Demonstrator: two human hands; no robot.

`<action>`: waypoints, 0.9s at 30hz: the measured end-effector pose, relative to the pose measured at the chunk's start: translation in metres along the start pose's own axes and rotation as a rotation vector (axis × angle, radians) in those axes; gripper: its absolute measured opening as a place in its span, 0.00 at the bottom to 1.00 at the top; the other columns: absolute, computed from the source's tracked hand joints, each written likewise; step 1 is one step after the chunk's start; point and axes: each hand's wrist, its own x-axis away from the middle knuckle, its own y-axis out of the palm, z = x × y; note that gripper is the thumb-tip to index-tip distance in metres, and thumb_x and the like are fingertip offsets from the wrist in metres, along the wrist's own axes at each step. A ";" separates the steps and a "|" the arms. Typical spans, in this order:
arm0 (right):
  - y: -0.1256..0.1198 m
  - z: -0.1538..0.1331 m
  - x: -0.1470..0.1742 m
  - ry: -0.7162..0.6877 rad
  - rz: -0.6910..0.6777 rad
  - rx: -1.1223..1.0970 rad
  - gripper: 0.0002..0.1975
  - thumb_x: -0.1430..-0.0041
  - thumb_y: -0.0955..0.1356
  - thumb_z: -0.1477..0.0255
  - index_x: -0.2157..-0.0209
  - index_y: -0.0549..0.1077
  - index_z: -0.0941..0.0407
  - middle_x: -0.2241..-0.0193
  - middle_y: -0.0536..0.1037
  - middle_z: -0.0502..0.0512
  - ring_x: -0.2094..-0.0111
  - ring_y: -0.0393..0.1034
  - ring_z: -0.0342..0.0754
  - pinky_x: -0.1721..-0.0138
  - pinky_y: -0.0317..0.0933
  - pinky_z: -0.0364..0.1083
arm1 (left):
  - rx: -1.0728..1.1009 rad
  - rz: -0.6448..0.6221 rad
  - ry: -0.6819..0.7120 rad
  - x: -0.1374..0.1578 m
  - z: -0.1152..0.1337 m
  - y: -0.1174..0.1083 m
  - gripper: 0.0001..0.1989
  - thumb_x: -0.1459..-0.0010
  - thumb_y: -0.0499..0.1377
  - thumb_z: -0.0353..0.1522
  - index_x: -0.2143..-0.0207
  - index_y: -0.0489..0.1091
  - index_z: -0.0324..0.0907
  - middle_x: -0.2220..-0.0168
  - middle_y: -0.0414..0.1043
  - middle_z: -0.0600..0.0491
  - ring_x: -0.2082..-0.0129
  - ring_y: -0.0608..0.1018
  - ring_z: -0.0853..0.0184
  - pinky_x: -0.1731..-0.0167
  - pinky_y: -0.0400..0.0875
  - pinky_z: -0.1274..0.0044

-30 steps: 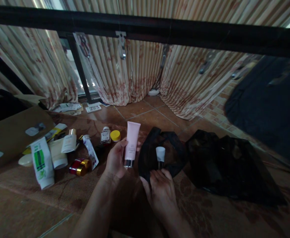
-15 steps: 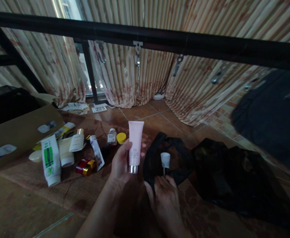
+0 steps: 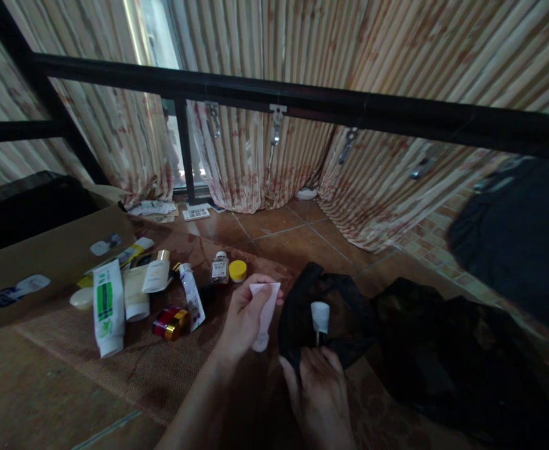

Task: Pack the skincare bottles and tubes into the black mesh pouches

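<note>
Held in my left hand (image 3: 241, 319) is a pink squeeze tube (image 3: 266, 315), tipped so its flat end faces up and its lower part points down. My right hand (image 3: 320, 387) is closed at the near edge of a black plastic bag (image 3: 297, 306), whose mouth gapes open. Up from its fingers stands an object with a flared white top (image 3: 320, 315) and a dark neck; its lower part is hidden, and I cannot tell its kind. Left of my hands lie a white and green tube (image 3: 109, 309), a red and gold jar (image 3: 169, 322) and a slim tube (image 3: 191, 297).
More items lie on the brown mat (image 3: 157, 375): a pale bottle (image 3: 156, 275), a clear bottle (image 3: 219, 269) and a yellow lid (image 3: 237, 270). A cardboard box (image 3: 63, 250) stands left, another black bag (image 3: 448, 356) right. A dark rail (image 3: 302, 97) crosses before the curtains.
My left hand has turned the pink tube over from facing me upright to a tilted, edge-on pose. The right hand keeps its hold on the bag. The view has shifted slightly.
</note>
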 end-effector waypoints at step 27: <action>-0.006 -0.001 0.000 0.011 -0.052 0.013 0.15 0.31 0.59 0.69 0.72 0.68 0.55 0.77 0.71 0.50 0.74 0.66 0.46 0.60 0.54 0.48 | -0.150 0.054 0.034 -0.003 -0.001 0.006 0.04 0.50 0.63 0.32 0.75 0.74 0.40 0.76 0.75 0.55 0.76 0.74 0.71 0.75 0.65 0.82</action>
